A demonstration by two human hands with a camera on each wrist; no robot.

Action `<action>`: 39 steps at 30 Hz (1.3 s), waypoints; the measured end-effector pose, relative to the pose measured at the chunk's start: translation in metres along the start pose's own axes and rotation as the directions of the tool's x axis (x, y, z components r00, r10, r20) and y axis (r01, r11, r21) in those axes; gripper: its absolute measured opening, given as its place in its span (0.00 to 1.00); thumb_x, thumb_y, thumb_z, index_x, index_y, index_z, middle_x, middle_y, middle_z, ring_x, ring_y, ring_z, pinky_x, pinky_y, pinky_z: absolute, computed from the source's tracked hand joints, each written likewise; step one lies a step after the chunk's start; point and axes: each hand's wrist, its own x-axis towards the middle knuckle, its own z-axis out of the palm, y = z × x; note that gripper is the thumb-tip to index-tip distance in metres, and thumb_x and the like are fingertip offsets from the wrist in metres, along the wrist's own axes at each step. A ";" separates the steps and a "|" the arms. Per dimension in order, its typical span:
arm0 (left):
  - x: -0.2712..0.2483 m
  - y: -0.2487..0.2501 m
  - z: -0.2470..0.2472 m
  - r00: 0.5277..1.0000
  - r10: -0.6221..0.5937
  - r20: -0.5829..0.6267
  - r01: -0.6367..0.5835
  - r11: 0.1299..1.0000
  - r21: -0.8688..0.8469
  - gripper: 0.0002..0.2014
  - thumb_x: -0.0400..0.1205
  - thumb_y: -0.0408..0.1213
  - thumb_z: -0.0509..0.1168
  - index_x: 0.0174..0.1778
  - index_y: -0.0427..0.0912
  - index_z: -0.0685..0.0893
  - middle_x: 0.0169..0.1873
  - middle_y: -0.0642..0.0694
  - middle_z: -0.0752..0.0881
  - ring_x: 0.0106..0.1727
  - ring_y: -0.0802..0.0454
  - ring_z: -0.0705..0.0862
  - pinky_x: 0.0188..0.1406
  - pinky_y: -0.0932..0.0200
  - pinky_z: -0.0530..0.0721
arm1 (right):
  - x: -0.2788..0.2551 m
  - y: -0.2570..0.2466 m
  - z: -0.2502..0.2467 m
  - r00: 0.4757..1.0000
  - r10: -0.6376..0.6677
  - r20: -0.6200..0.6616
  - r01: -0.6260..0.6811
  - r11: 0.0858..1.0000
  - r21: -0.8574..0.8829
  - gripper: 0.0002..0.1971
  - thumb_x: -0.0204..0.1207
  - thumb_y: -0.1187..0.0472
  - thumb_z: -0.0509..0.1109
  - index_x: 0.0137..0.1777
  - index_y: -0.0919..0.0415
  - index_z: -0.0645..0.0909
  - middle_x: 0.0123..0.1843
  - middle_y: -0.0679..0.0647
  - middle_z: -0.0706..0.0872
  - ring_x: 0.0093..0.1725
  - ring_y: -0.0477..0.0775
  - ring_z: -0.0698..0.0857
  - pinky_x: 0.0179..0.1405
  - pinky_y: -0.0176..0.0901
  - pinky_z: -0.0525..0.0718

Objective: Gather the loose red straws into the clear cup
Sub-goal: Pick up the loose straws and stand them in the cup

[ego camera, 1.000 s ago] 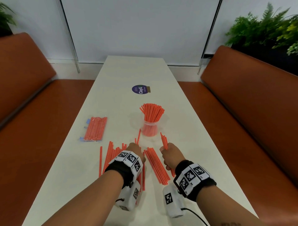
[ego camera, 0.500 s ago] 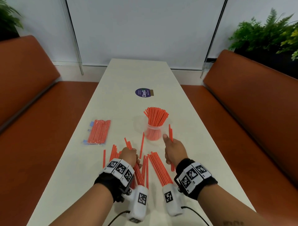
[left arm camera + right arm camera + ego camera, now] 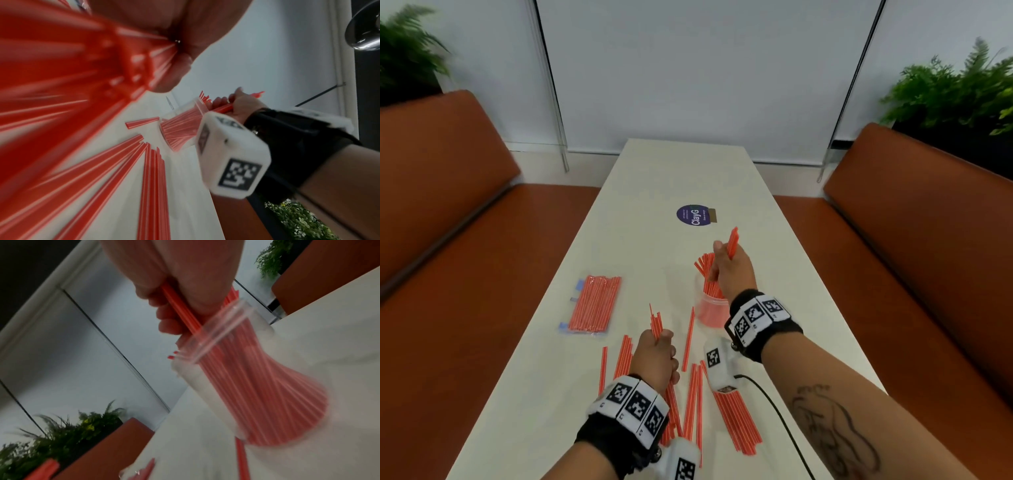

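Observation:
The clear cup [image 3: 709, 310] stands mid-table, packed with red straws [image 3: 705, 270]; the right wrist view shows its rim [image 3: 218, 331]. My right hand [image 3: 729, 270] hovers directly over the cup, gripping a few red straws [image 3: 732, 241] whose lower ends point down at its mouth. My left hand [image 3: 655, 353] grips a bunch of red straws [image 3: 655, 320] just above the table, their tips sticking up and forward. Loose red straws [image 3: 736, 421] lie in a fan near the table's front edge, and one single straw [image 3: 689, 337] lies left of the cup.
A sealed pack of red straws [image 3: 594, 303] lies at the left of the white table [image 3: 681, 171]. A round purple sticker [image 3: 693, 215] sits farther back. Orange benches [image 3: 914, 219] flank the table on both sides, with plants behind them.
My right hand has lifted its straws from the table's front and carried them forward over the cup. My left hand closed round a bunch of straws and raised them slightly.

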 end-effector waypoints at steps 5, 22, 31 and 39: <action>0.003 0.001 0.001 1.000 0.020 -0.023 -0.020 1.000 -0.010 0.09 0.86 0.37 0.51 0.43 0.43 0.73 0.28 0.47 0.69 0.25 0.54 0.65 0.24 0.61 0.66 | 0.000 0.007 -0.003 0.997 -0.053 -0.051 0.047 0.994 -0.098 0.05 0.79 0.63 0.65 0.53 0.60 0.76 0.36 0.44 0.78 0.35 0.39 0.78 0.29 0.17 0.76; -0.007 0.049 0.041 0.974 0.224 0.040 -0.182 0.873 -0.453 0.11 0.86 0.33 0.52 0.39 0.47 0.70 0.28 0.49 0.71 0.21 0.58 0.73 0.23 0.63 0.75 | -0.083 0.028 -0.059 0.547 0.312 0.777 -0.257 0.946 -0.198 0.25 0.74 0.64 0.72 0.68 0.58 0.66 0.33 0.55 0.84 0.27 0.48 0.83 0.20 0.36 0.82; -0.018 0.030 0.055 0.957 0.274 0.097 -0.248 0.943 -0.221 0.11 0.85 0.32 0.53 0.43 0.53 0.73 0.31 0.49 0.78 0.32 0.54 0.78 0.38 0.56 0.78 | -0.095 0.031 -0.056 0.793 0.238 0.561 -0.281 0.960 -0.010 0.07 0.79 0.51 0.65 0.47 0.53 0.75 0.28 0.52 0.74 0.19 0.44 0.64 0.15 0.30 0.62; -0.027 0.033 0.062 0.900 0.384 0.206 -0.407 0.909 0.084 0.09 0.85 0.35 0.54 0.43 0.54 0.71 0.40 0.50 0.78 0.42 0.54 0.77 0.41 0.59 0.76 | -0.101 0.030 -0.063 0.759 0.224 0.612 -0.225 0.971 -0.077 0.11 0.82 0.60 0.60 0.38 0.62 0.71 0.24 0.50 0.74 0.21 0.46 0.74 0.15 0.34 0.70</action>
